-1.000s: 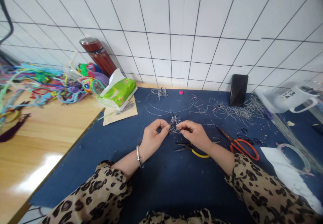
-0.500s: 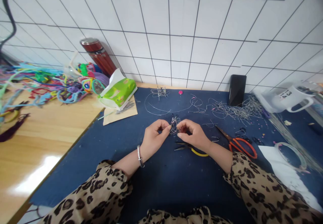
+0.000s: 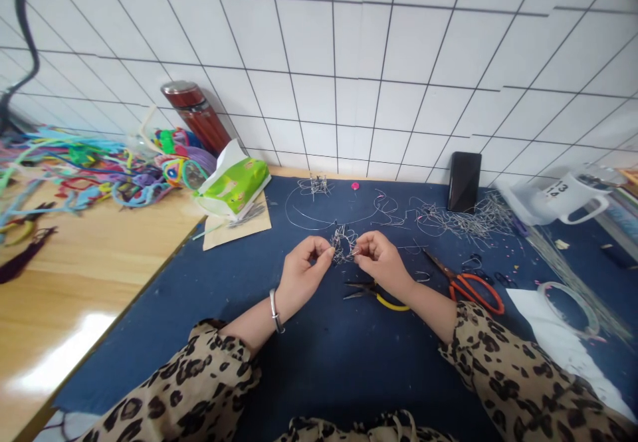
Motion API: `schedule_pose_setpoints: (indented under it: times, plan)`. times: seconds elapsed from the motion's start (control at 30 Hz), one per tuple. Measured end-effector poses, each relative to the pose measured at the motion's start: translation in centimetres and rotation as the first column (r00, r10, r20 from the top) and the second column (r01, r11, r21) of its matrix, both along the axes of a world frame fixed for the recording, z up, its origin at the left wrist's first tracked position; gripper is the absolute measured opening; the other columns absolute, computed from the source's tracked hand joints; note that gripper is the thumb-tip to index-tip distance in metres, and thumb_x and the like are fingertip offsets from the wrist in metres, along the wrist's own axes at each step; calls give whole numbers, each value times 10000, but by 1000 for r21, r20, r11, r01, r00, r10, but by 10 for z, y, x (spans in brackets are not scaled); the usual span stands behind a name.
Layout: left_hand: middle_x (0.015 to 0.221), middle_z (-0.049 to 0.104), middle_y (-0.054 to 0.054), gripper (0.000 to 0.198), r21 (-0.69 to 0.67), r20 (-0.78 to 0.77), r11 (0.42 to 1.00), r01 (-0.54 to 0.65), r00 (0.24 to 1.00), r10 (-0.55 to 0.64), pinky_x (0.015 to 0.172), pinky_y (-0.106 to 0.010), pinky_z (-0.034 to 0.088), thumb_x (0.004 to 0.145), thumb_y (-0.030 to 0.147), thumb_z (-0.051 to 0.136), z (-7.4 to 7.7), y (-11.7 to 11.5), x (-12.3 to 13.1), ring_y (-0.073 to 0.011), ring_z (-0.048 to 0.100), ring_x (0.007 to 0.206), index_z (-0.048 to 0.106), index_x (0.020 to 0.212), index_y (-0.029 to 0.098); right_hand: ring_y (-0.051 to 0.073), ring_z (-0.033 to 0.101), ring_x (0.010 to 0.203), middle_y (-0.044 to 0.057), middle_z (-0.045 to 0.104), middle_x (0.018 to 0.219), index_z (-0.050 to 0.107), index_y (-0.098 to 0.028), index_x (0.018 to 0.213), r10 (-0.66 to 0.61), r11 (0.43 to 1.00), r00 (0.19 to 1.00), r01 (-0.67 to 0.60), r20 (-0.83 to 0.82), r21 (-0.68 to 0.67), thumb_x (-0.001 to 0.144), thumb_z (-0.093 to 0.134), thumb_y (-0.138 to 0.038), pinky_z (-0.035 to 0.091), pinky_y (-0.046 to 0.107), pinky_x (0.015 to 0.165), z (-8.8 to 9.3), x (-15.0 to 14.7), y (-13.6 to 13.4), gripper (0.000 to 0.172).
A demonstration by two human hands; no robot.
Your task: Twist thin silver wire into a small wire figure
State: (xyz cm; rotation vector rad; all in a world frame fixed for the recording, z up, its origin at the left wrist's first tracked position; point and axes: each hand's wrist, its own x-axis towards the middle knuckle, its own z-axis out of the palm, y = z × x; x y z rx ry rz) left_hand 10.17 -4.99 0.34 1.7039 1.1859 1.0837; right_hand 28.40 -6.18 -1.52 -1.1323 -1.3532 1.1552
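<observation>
A small ring-like tangle of bent metal wire [image 3: 343,245] is held up between my two hands over the dark blue mat. My left hand [image 3: 305,266] pinches its left side between thumb and fingers. On the right side, my right hand [image 3: 383,262] is closed on the wire with its fingertips. Yellow-handled pliers [image 3: 393,304] lie just below my right hand, partly hidden by it. To the right of that wrist rest orange-handled scissors [image 3: 476,292], blades pointing up and left.
Loose wire pieces [image 3: 458,219] spread near a black phone [image 3: 464,181]. A white mug [image 3: 573,196] stands at right, above a clear coil [image 3: 568,306]. Left are a tissue pack [image 3: 234,189], a red thermos [image 3: 199,116] and colourful pipe cleaners [image 3: 100,169]. Another wire piece [image 3: 319,185] lies at the back.
My right hand has shifted slightly away from the left, and the wire piece shows more openly as a ring. The view has tilted a little.
</observation>
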Motion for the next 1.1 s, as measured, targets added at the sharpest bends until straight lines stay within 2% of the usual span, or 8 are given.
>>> schedule_pose_setpoints:
  times: [0.17,0.3,0.4,0.5,0.63,0.9,1.03,1.1]
  plan:
    - [681,534,13,128,6,31,1000,-30,999,30,597,-219,384,829,284,541,1,-1,0,-100,474,615,535,778,167,110,545,658,-23,554,728,501,-193,875,-47,998,999,48,17,-47,715,592,-158,447,260,644,2,0,1,187]
    - [686,539,11,130,10,38,1000,-29,999,29,609,-223,394,832,283,539,2,-1,0,-104,491,628,534,774,167,95,507,621,-31,534,695,509,-187,811,-76,997,997,76,12,5,720,613,-160,422,238,604,10,-2,-4,141]
    - [690,545,9,131,11,38,1000,-23,999,23,616,-225,400,835,288,536,1,0,0,-106,502,635,536,780,168,93,511,620,-27,533,701,518,-187,804,-20,999,1000,21,-24,31,742,616,-186,426,239,600,16,-3,-9,115]
    - [689,546,10,133,5,34,1000,-22,999,21,610,-224,399,836,289,536,1,0,0,-103,501,629,535,780,168,110,557,661,-4,565,767,525,-193,881,66,998,994,-66,-85,11,795,568,-220,460,265,631,18,-3,-13,100]
    - [687,544,11,139,3,25,1000,-27,999,27,601,-221,391,834,288,539,2,-1,0,-99,490,622,536,771,165,107,553,658,-6,567,783,513,-205,954,80,997,990,-79,-113,10,791,580,-224,461,263,628,15,-3,-11,177]
    - [677,539,13,126,-2,37,1000,14,999,-13,576,-213,377,822,274,549,3,-5,2,-93,463,604,547,764,162,112,501,678,4,543,781,597,-185,945,105,994,985,-107,134,11,751,628,-258,430,261,644,16,-1,-8,209]
    - [680,544,10,124,-4,37,999,35,999,-35,573,-214,382,822,273,544,3,-7,4,-96,471,606,549,769,162,113,491,679,1,540,790,582,-190,879,116,987,974,-135,197,86,726,647,-263,429,257,654,20,0,-10,182]
    - [678,537,11,123,-12,39,999,51,998,-50,572,-213,384,823,271,543,3,-7,5,-95,471,606,548,767,161,111,482,666,-8,531,768,562,-190,828,77,988,968,-106,239,113,709,660,-261,422,252,648,20,-3,-11,170]
